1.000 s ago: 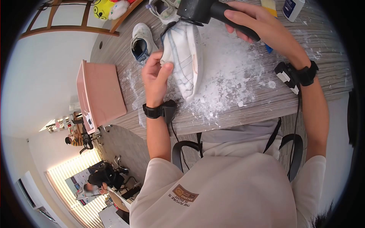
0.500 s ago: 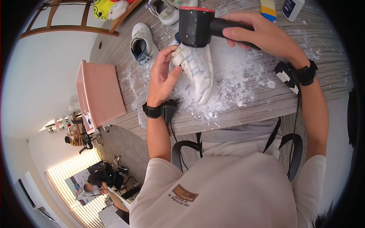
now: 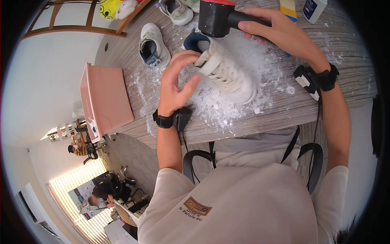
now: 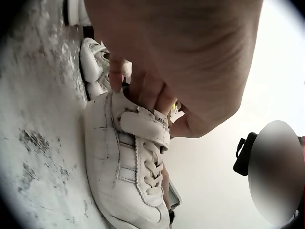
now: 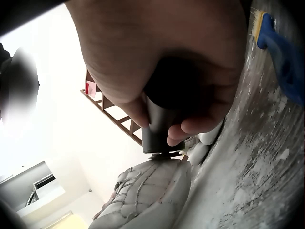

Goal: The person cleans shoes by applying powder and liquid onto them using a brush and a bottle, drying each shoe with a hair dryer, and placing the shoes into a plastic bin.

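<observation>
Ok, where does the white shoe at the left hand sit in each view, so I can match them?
Head: white shoe just above centre, beside the left hand.
Left wrist: lower left of centre, strap and laces showing.
Right wrist: bottom, left of centre, below the black tool.
Shared landmark: the powder-streaked table.

White shirt (image 3: 243,195): "BALENO" on brown patch (image 3: 197,206), "THE FUTURE IS IN SIGHT" by it. Bottle label (image 3: 310,9) too small to read. Shoe strap (image 4: 143,128) lettering unclear.
</observation>
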Demonstrator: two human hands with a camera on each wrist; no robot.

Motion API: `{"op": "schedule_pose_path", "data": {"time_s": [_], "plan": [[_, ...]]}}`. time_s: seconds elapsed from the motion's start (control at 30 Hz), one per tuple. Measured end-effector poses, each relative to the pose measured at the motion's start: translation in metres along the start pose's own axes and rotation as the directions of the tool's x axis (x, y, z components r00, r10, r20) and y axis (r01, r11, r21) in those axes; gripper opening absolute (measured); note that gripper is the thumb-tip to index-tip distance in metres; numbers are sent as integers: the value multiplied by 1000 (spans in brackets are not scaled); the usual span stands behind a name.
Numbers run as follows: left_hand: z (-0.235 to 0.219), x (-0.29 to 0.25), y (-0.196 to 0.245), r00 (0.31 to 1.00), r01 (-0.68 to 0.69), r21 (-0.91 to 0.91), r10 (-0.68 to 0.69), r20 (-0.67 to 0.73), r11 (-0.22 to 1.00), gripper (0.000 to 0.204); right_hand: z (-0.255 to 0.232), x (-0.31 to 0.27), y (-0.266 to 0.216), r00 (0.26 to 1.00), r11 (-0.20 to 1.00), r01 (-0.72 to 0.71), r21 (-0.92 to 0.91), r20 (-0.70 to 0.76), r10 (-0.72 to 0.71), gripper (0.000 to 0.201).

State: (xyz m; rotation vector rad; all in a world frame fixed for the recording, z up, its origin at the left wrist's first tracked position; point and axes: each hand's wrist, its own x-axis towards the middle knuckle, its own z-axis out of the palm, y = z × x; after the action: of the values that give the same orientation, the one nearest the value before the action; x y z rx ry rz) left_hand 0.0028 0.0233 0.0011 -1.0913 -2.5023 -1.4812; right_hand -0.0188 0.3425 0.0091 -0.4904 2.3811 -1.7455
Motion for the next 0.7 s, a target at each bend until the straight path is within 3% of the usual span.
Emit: {"op": "schedule_pose_path", "data": {"time_s": [0.03, 0.13, 0.23, 0.33, 0.53, 0.7], "plan": [[0, 1, 3, 1000, -28, 7, 28, 0, 1000, 41, 1, 0, 0, 1000, 1000, -2, -1, -3, 2, 41], [-2, 8, 11, 986, -161, 292, 165, 14, 943, 39, 2, -3, 1, 1000, 999, -19, 27, 16, 19, 43], [-1, 9, 12, 984, -154, 477, 178, -7, 865, 35, 4, -5, -3, 997, 998, -55, 23, 48, 54, 45], [-10, 9, 3, 978, -208, 482, 186, 94, 851, 36, 5, -5, -3, 996, 997, -65, 29, 66, 63, 47], [-7, 8, 10, 990, 2, 219, -33, 138, 976, 43, 3, -6, -1, 997, 998, -57, 23, 62, 56, 47], [-7, 3, 7, 990, 90, 329, -120, 70, 940, 39, 2, -6, 0, 998, 998, -47, 32, 46, 46, 49]]}}
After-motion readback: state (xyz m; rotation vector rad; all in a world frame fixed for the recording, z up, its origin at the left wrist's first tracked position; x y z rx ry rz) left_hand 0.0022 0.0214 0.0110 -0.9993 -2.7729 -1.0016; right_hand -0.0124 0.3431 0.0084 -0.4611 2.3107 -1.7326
